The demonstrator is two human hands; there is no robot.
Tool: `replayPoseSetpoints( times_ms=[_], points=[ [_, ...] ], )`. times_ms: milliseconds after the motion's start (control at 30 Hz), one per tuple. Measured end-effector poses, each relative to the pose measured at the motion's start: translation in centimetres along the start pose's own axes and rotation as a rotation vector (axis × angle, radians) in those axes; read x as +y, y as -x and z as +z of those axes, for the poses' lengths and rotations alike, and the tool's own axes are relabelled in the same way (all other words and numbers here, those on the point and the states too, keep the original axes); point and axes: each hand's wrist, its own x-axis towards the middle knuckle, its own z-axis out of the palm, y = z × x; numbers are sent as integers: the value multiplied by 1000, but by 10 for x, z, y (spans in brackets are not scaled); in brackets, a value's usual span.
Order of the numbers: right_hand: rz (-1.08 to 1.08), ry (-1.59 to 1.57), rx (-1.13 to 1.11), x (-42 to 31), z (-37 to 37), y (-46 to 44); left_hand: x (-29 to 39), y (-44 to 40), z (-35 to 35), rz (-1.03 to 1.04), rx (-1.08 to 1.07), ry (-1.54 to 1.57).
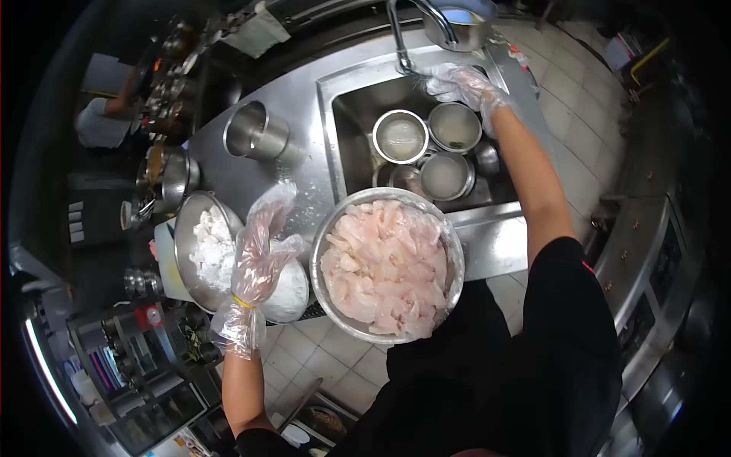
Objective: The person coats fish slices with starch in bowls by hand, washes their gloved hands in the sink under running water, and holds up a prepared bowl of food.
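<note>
My left hand (263,251), in a clear plastic glove with a yellow band at the wrist, is held over a metal bowl of white powder (213,247). Its fingers are stretched out and the thumb stands apart, holding nothing. My right hand (461,85), also gloved, reaches across the sink (352,137) beside the base of the metal faucet (401,46). Its fingers extend loosely; whether they touch the faucet is unclear. Between my arms, a large metal bowl (324,305) heaped with pale raw meat pieces (387,266) stands at the counter's near edge.
Several metal pots, including one with cloudy liquid (454,126), stand in the sink. A metal container (255,131) is on the counter (304,99). Another pot (461,30) stands behind the faucet. A person (106,118) is at the far left near cookware.
</note>
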Motion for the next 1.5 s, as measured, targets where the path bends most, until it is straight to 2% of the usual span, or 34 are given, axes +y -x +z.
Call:
replayPoseSetpoints(
  times_ms=[33,67,100,233,300,333,367,400,433,467,533,600,633,700,733,767,867,900,933,967,1000,1033,1100,1167,1233,1267,1300,1333,1367,1433,1467,1500],
  points=[
    [-96,-482,82,12,7,15,6,-10,5,9,-16,64],
    [-145,-874,70,30,16,23,12,-21,14,12,-22,131],
    [-114,-866,76,35,24,35,18,-34,25,10,-21,197],
    [91,164,404,20,57,47,12,-106,90,-21,-16,417],
    [155,668,517,21,67,60,-15,-157,156,207,-185,692],
    [103,705,506,43,63,53,-18,-183,186,154,-152,380],
    [51,743,496,65,58,45,-16,-205,222,143,-121,473],
    [178,352,524,44,58,53,-47,-231,265,-67,-168,917],
    [195,465,457,33,58,61,-78,-258,308,-297,-124,1365],
    [205,577,391,24,57,68,-65,-264,317,-310,-130,1367],
    [258,77,521,44,58,75,-45,-278,332,-382,-165,606],
    [262,-481,733,65,76,80,-68,-285,359,-278,-156,146],
    [330,-345,711,77,79,76,-81,-285,366,-248,-159,0],
    [420,-155,655,96,84,67,-101,-273,372,-232,-177,-190],
    [412,-201,600,104,80,60,-110,-264,372,-243,-202,-255],
    [395,-337,540,112,78,49,-115,-257,369,-256,-228,-314],
    [365,-1203,319,134,80,21,-118,-233,364,-373,-241,-337],
    [330,-1365,304,138,83,22,-84,-236,361,-602,-134,-76],
    [225,-1460,317,142,80,20,-113,-235,371,-250,-140,-404],
    [121,-1548,331,144,76,21,-132,-242,380,-73,-153,-552],
    [130,-1540,334,142,74,26,-150,-249,388,106,-139,-705],
    [182,-1423,437,136,71,31,-154,-260,393,-11,-179,-556],
    [274,-1180,635,122,62,42,-151,-274,400,-119,-219,-397],
    [445,-316,678,114,59,53,-138,-280,400,-114,-270,-468],
    [272,-690,767,117,65,46,-120,-281,384,-125,-320,-552],
    [95,-472,764,178,80,18,-114,-286,372,-125,-339,-602],
    [-80,-257,783,238,94,-11,-139,-278,370,-65,-262,-464],
    [-132,13,664,275,104,-28,-164,-271,369,4,-195,-328],
    [-98,173,544,264,105,-26,-150,-274,360,-9,-195,-332],
    [-86,494,300,241,105,-20,-103,-291,339,-164,-647,-689],
    [-8,326,379,239,104,-17,-127,-298,350,-296,-706,-703],
    [73,159,456,234,101,-10,-155,-301,364,-297,-705,-701]
  ],
)
